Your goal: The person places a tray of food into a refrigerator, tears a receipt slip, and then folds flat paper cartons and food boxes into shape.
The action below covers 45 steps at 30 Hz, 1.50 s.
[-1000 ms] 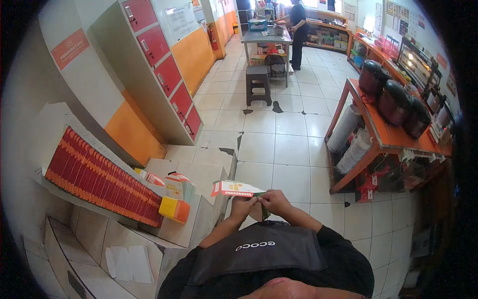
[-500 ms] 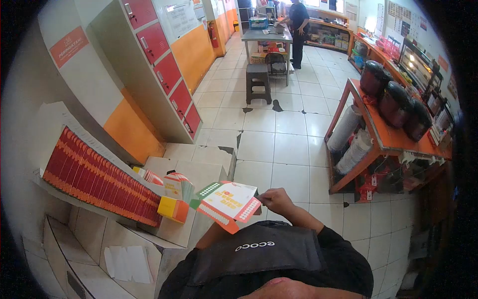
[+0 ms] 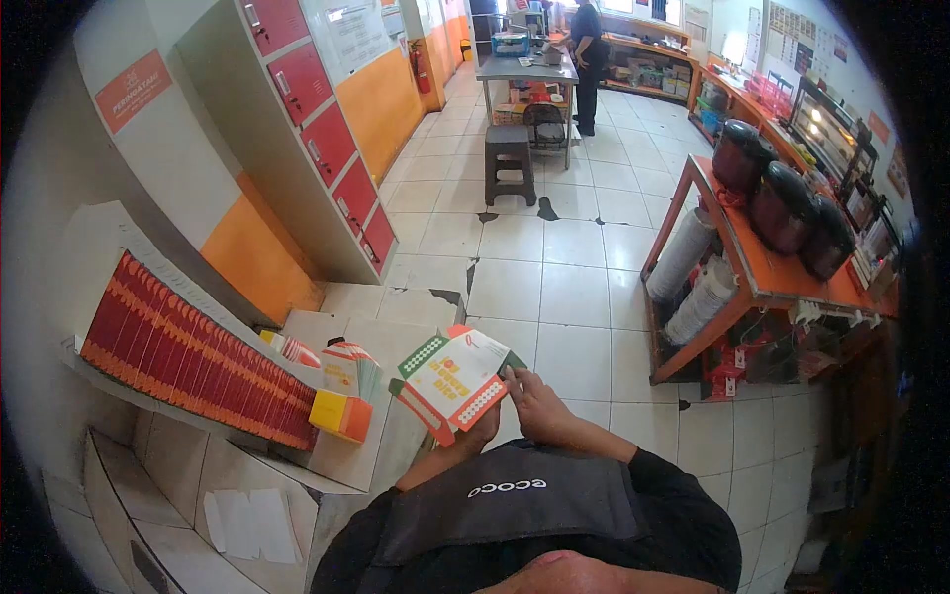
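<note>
A printed carton [image 3: 457, 378], white-faced with green and orange-red flaps, is held up in front of the body, between and just beyond the two hands. It is partly folded, and its printed face is turned upward at a tilt. Its green flap is gripped by the right hand [image 3: 539, 404], whose fingers are bent in against the carton's edge with little gap left. The carton is met from beneath by the left hand [image 3: 487, 424]; how far its fingers are spread cannot be told, since they are largely covered by the carton.

To the left of the left hand, a small yellow-and-orange box [image 3: 341, 416] is set on a tiled ledge [image 3: 368, 305]. Just beyond that box, a fanned stack of printed cards [image 3: 352, 371] is placed. Farther left, a long row of red-and-orange flat pieces [image 3: 198, 356] is packed on edge in a white container. White sheets [image 3: 252, 525] are laid lower down on that side.

Well to the right of the right hand, three dark cookers [image 3: 777, 203] are stood on an orange surface [image 3: 767, 269]. Far ahead of both hands, a grey stool [image 3: 509, 163] is placed before a metal surface [image 3: 524, 71], beside which a person [image 3: 588, 69] is stood.
</note>
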Tool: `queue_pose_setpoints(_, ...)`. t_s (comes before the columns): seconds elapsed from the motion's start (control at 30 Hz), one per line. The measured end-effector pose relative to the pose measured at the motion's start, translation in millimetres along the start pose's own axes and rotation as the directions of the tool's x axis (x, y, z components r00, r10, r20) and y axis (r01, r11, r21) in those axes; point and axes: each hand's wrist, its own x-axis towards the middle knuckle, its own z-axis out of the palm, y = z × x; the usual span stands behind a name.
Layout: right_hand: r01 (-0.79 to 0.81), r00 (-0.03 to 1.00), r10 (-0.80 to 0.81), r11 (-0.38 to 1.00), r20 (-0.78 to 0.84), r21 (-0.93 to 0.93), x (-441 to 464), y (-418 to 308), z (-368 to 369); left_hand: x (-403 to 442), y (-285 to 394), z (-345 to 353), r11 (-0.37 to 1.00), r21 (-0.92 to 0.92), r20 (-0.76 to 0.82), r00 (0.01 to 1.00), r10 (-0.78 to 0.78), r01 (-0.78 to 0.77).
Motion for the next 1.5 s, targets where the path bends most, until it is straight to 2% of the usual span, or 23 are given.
queue_pose_setpoints(0.13, 0.009, 1.0, -0.009, 1.0, 0.03, -0.005, 1.0, 7.5, 10.3, 0.5, 1.4, 7.9, 1.0, 0.001, 0.034, 0.999, -0.013, 0.013)
queue_pose_setpoints(0.23, 0.046, 0.999, -0.045, 0.998, -0.016, 0.043, 0.7, 4.5, 7.2, 7.8, 0.3, 13.8, 0.985, -0.169, -0.085, 0.995, -0.043, 0.028)
queue_pose_setpoints(0.3, -0.077, 0.991, 0.111, 0.926, -0.072, 0.37, 6.3, 10.3, 9.8, 13.9, 5.0, 10.2, 0.934, -0.355, -0.195, 0.976, -0.099, 0.024)
queue_pose_setpoints(0.33, -0.124, 0.978, 0.193, 0.844, -0.08, 0.522, 10.3, 16.1, 11.8, 17.6, 5.5, 0.2, 0.965, -0.261, -0.154, 0.985, -0.08, 0.037)
queue_pose_setpoints(0.37, -0.446, 0.867, 0.451, 0.511, 0.213, 0.735, 14.6, 25.8, 13.5, 23.8, 5.5, -15.8, 0.986, -0.163, -0.11, 0.992, -0.064, 0.045)
queue_pose_setpoints(0.4, -0.502, 0.834, 0.39, 0.244, 0.39, 0.83, 14.5, 36.1, 12.8, 27.1, 8.1, -28.7, 0.997, -0.064, -0.066, 0.996, -0.053, 0.049)
queue_pose_setpoints(0.47, -0.583, 0.76, 0.117, -0.312, 0.64, 0.75, 10.9, 62.5, 11.5, 16.4, 41.1, -34.6, 0.998, 0.058, 0.183, 0.983, -0.033, 0.023)
queue_pose_setpoints(0.5, -0.587, 0.796, -0.165, -0.443, 0.582, 0.678, 11.6, 61.9, 7.1, 9.0, 61.1, -33.9, 0.993, 0.117, 0.305, 0.952, -0.033, -0.003)
queue_pose_setpoints(0.6, -0.347, 0.91, -0.009, -0.568, 0.415, 0.746, 8.2, 31.2, -1.7, -0.7, 60.8, -41.7, 0.988, 0.051, 0.528, 0.844, 0.095, -0.143)
queue_pose_setpoints(0.7, -0.373, 0.928, -0.114, -0.293, 0.355, 0.88, 4.1, 46.7, 14.5, -4.6, 67.0, -33.8, 0.886, 0.169, 0.57, 0.776, 0.27, -0.433)
queue_pose_setpoints(0.8, -0.338, 0.94, -0.088, -0.133, 0.328, 0.932, 5.9, 47.1, 15.5, 8.6, 62.3, -25.3, 0.883, 0.293, 0.269, 0.918, 0.292, -0.367)
queue_pose_setpoints(0.83, -0.323, 0.946, -0.074, -0.096, 0.317, 0.941, 6.8, 46.3, 15.8, 2.1, 84.0, -3.6, 0.973, 0.076, 0.146, 0.968, 0.204, -0.216)
queue_pose_setpoints(0.9, -0.3, 0.954, -0.047, -0.051, 0.297, 0.953, 8.3, 45.2, 17.0, 2.7, 73.1, -8.2, 0.99, 0.127, 0.057, 0.997, 0.053, -0.06)
queue_pose_setpoints(0.97, -0.311, 0.95, -0.027, -0.097, 0.31, 0.946, 9.4, 45.0, 19.4, 1.0, 59.0, -10.6, 0.985, 0.17, 0.004, 1.0, 0.018, -0.018)
queue_pose_setpoints(1.07, -0.408, 0.904, -0.065, -0.421, 0.422, 0.81, 8.6, 50.5, 27.0, -5.9, 68.6, -2.5, 0.995, 0.091, 0.055, 0.998, 0.034, -0.039)
queue_pose_setpoints(1.1, -0.372, 0.909, 0.061, -0.329, 0.413, 0.868, 3.3, 34.3, 18.0, -2.0, 61.9, -5.0, 0.997, 0.057, -0.028, 0.998, 0.062, -0.06)
queue_pose_setpoints(1.17, -0.215, 0.976, 0.018, 0.266, 0.218, 0.94, 4.0, 59.1, 51.8, 8.7, 42.9, -13.8, 0.994, -0.004, -0.196, 0.975, 0.103, -0.106)
queue_pose_setpoints(1.2, -0.254, 0.967, 0.11, 0.301, 0.231, 0.919, 3.7, 49.4, 40.2, 6.1, 46.1, -10.1, 0.918, 0.285, -0.273, 0.894, 0.355, -0.277)
queue_pose_setpoints(1.27, -0.345, 0.923, 0.291, 0.345, 0.25, 0.873, 2.9, 29.9, 16.9, -0.8, 67.8, 6.0, 0.471, 0.783, -0.174, 0.584, 0.793, -0.407)
queue_pose_setpoints(1.33, -0.257, 0.903, 0.381, 0.109, 0.198, 0.96, 9.5, 55.9, 49.2, -15.9, 107.0, 26.6, 0.279, 0.704, 0.317, 0.64, 0.7, -0.654)
queue_pose_setpoints(1.4, -0.123, 0.926, 0.359, -0.008, 0.118, 0.992, 9.1, 56.4, 54.7, -22.5, 124.2, 46.6, 0.1, 0.632, 0.674, 0.61, 0.417, -0.768)
queue_pose_setpoints(1.47, 0.012, 0.959, 0.284, -0.066, 0.007, 0.998, 11.5, 44.6, 42.8, -30.3, 113.1, 58.8, 0.059, 0.767, 0.629, 0.767, 0.127, -0.639)
queue_pose_setpoints(1.5, 0.08, 0.946, 0.287, 0.247, -0.152, 0.966, 10.2, 15.9, 13.1, -33.4, 106.6, 59.8, 0.072, 0.777, 0.604, 0.773, 0.197, -0.625)
